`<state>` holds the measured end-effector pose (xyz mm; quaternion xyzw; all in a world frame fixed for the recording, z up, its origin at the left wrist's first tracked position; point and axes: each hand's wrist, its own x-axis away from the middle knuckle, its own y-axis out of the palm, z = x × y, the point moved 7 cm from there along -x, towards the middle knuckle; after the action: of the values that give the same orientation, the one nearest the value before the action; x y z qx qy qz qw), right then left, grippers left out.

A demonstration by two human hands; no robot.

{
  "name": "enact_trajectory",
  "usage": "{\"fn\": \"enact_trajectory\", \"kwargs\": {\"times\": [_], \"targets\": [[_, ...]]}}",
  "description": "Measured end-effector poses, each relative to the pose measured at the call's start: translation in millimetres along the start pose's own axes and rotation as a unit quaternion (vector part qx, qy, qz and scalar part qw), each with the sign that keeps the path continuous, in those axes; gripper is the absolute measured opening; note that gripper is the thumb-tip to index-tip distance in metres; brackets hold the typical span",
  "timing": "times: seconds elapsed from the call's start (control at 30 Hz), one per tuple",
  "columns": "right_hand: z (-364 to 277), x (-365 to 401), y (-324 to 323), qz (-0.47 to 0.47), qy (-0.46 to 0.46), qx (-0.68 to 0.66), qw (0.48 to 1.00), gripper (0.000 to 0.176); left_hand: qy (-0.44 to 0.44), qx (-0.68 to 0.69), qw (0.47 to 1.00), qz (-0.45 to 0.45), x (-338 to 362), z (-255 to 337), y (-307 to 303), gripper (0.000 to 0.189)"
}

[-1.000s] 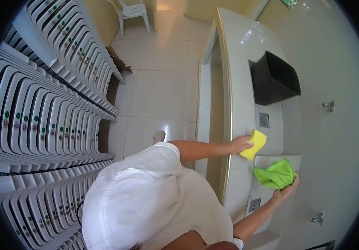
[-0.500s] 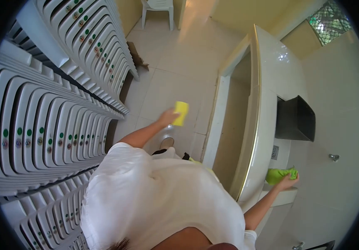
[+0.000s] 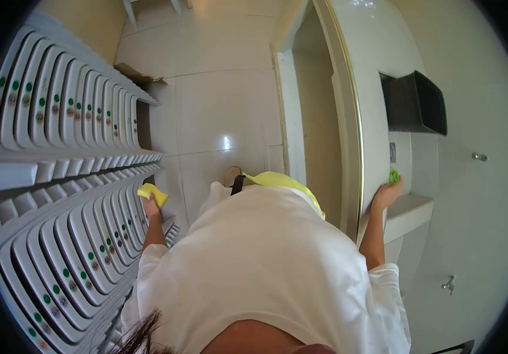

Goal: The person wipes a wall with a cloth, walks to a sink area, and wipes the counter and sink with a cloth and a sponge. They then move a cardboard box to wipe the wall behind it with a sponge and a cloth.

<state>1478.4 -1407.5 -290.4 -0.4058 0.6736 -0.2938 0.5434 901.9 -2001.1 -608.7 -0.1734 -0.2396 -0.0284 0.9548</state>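
Observation:
My left hand (image 3: 151, 206) is closed around a yellow cloth (image 3: 154, 194), beside the stacked pale plastic chairs (image 3: 97, 224) on the left. On the right, my right hand (image 3: 388, 193) grips a green cloth (image 3: 394, 175) at the tiled counter (image 3: 373, 135), near the sink recess. Most of the green cloth is hidden by the hand. Another yellow-green cloth (image 3: 283, 182) hangs at my waist, by a black strap.
A black bin (image 3: 416, 103) lies tilted over the sink recess. Two wall taps (image 3: 479, 157) (image 3: 449, 285) stick out at the right. Torn cardboard (image 3: 139, 75) lies on the tiled floor (image 3: 218, 112) near the chairs. An open cabinet space (image 3: 320, 130) is under the counter.
My view has shifted forward. My left hand has moved left with the yellow cloth, close to the chairs. My right hand and the green cloth now sit higher in view, nearer the drain.

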Motion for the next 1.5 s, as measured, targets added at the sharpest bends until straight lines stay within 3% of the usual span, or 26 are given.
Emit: {"fn": "enact_trajectory", "kwargs": {"times": [0.13,0.2,0.3,0.37,0.43,0.57,0.63,0.77,0.87,0.93,1.03,1.27,1.33,1.5], "targets": [[-1.6,-1.5,-4.0,-0.007,0.008,0.011,1.000,0.034,0.011,-0.036,0.997,-0.065,-15.8,13.5,45.5,0.034],[-4.7,-1.2,1.7,-0.017,0.029,0.005,0.999,0.034,0.048,-0.187,0.975,-0.114,-30.1,30.3,76.5,0.033],[8.1,-3.4,-1.3,-0.011,0.003,0.011,1.000,0.034,0.054,-0.090,0.978,-0.181,-50.7,42.8,127.8,0.034],[0.4,-1.1,0.9,0.023,-0.044,0.018,0.999,0.034,0.128,-0.187,0.960,-0.163,-37.1,86.8,147.9,0.034],[-11.8,-0.2,6.2,0.011,-0.026,-0.003,1.000,0.034,0.167,-0.262,0.938,-0.157,-21.9,123.4,160.9,0.035],[0.2,-1.1,2.4,0.014,-0.011,0.005,1.000,0.036,0.165,-0.299,0.917,-0.205,-27.2,120.0,180.7,0.035],[1.5,-2.3,3.1,0.008,-0.015,0.019,1.000,0.035,0.113,-0.306,0.916,-0.234,-31.9,102.7,173.7,0.038],[-1.4,-5.6,2.2,0.005,0.003,0.026,1.000,0.034,0.158,-0.377,0.887,-0.215,-51.2,53.9,148.8,0.040],[-0.2,-6.2,2.5,0.012,0.003,0.023,1.000,0.033,0.090,-0.389,0.890,-0.220,-48.7,28.1,129.7,0.041],[1.4,-6.8,3.6,0.006,0.004,0.026,1.000,0.033,0.089,-0.327,0.917,-0.209,-39.6,30.8,122.3,0.034],[-0.5,-7.6,3.7,-0.001,0.001,0.026,1.000,0.033,0.065,-0.386,0.895,-0.211,-40.5,33.1,124.9,0.040],[1.0,-7.4,5.2,-0.010,0.009,0.027,1.000,0.033,0.063,-0.350,0.897,-0.264,-26.4,75.1,171.5,0.037],[0.3,-7.3,4.7,-0.010,0.013,0.030,0.999,0.032,0.107,-0.274,0.924,-0.245,-18.5,95.7,182.9,0.037],[0.3,-6.1,3.0,-0.007,0.034,0.039,0.999,0.032,0.101,-0.300,0.913,-0.259,-43.6,79.3,186.3,0.036]]}}
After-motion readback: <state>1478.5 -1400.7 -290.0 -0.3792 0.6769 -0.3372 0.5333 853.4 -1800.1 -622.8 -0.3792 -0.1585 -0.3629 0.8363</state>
